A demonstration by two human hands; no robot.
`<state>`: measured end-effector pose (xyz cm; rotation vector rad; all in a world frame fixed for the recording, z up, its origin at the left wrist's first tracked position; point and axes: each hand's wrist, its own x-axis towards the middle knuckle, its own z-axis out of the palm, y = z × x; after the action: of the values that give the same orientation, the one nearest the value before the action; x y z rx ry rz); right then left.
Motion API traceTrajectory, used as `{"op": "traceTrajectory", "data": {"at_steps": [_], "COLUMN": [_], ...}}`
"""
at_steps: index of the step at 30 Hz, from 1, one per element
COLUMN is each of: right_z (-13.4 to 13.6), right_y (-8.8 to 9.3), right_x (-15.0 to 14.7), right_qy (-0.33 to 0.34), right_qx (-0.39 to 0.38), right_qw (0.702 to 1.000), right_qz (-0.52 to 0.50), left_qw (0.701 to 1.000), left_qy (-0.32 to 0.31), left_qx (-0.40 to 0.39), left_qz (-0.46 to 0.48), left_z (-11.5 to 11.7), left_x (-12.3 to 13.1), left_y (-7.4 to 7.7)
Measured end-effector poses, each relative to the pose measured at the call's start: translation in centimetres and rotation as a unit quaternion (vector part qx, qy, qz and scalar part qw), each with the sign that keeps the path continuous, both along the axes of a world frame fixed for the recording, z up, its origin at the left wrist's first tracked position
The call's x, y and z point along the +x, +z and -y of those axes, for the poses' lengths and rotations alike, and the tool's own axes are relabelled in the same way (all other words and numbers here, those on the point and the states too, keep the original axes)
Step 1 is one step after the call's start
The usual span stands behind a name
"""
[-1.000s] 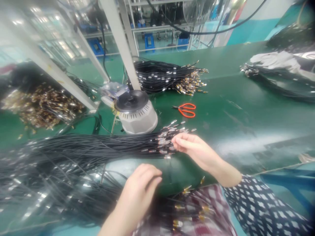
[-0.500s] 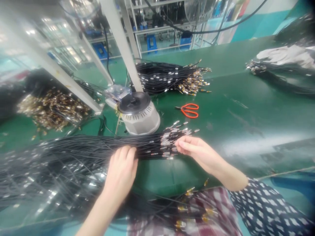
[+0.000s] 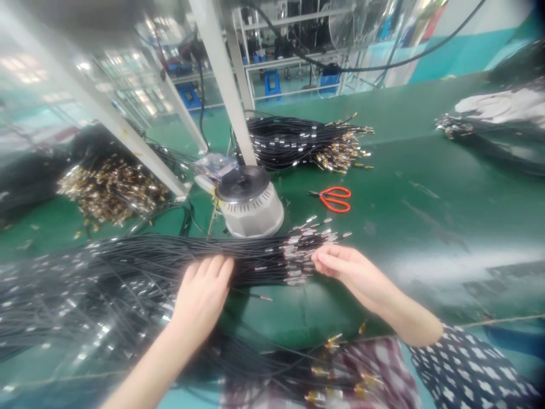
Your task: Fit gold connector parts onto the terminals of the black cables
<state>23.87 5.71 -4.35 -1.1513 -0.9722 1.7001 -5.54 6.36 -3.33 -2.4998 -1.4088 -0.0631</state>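
Note:
A thick bundle of thin black cables [image 3: 255,258] lies across the green table, its white-tagged, silvery ends [image 3: 296,255] pointing right. My left hand [image 3: 204,287] is curled over the near side of the bundle, gripping cables, its fingertips hidden among them. One cable with a bare reddish tip [image 3: 264,297] sticks out below the bundle, beside this hand. At the tagged ends, my right hand [image 3: 340,264] pinches thumb and fingers together at a cable end; exactly what sits between the fingertips is too small to make out.
Behind the bundle stands a round grey machine [image 3: 253,210] with a black top. Orange-handled scissors [image 3: 336,199] lie right of it. Other cable bundles sit at the back [image 3: 289,142], left [image 3: 114,187] and far right [image 3: 489,128]. Gold-ended cables [image 3: 323,369] hang over my lap; white posts [image 3: 221,74] rise behind.
The single cable with the reddish tip has come out below the bundle near my left hand. My right hand stays pinched at the ends. The whole view has shifted slightly.

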Motion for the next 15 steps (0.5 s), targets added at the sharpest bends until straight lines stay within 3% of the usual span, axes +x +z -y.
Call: {"op": "traceTrajectory", "data": {"at_steps": [8,15], "right_z": [0.1,-0.7], "right_y": [1.1,1.8], "right_x": [0.8,1.4], "right_qy": [-0.016,-0.044], "right_qx": [0.014,0.035], "right_qw": [1.000,0.998], "right_qz": [0.010,0.021], "left_qw": [0.995,0.988], "left_qy": [-0.066,-0.069], "left_qx": [-0.034,0.015], "left_qz": [0.061,0.141], "left_z": [-1.0,-1.2], "left_x": [-2.5,-3.9], "left_y": [1.5,3.3]}}
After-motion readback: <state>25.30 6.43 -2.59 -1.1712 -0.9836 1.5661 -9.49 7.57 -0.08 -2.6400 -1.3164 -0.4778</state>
